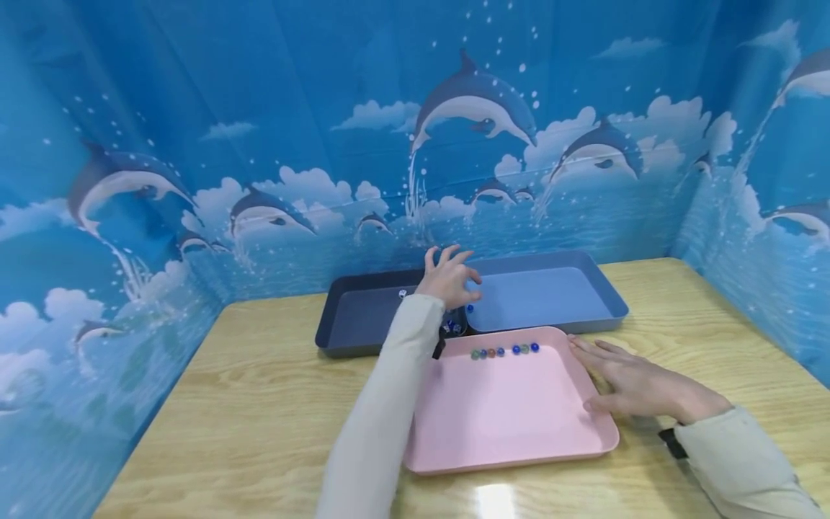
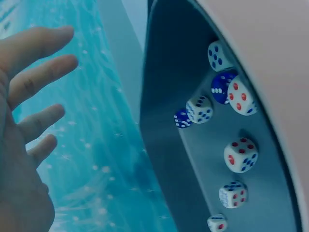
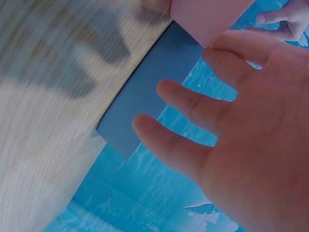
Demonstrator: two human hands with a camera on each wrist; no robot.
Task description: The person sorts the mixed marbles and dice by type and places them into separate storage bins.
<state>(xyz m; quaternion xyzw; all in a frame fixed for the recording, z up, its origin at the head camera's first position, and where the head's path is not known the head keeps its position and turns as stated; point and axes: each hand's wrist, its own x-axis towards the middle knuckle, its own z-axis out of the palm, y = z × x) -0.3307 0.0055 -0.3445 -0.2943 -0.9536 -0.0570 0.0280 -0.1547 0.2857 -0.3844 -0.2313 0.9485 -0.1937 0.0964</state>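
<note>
My left hand hovers over where the dark tray meets the blue tray. Its fingers are spread, with nothing held between those in sight. Just below the thumb, a blue marble lies in the blue tray's near left corner. White and blue dice sit in the dark tray, seen closely in the left wrist view. My right hand rests at the right rim of the pink tray, fingers extended and thumb against the side. Several glass marbles line that tray's far side.
All three trays stand on a wooden table, the pink one in front of the other two. A dolphin-print curtain rises behind the table and along both sides. One white die lies near the dark tray's back wall.
</note>
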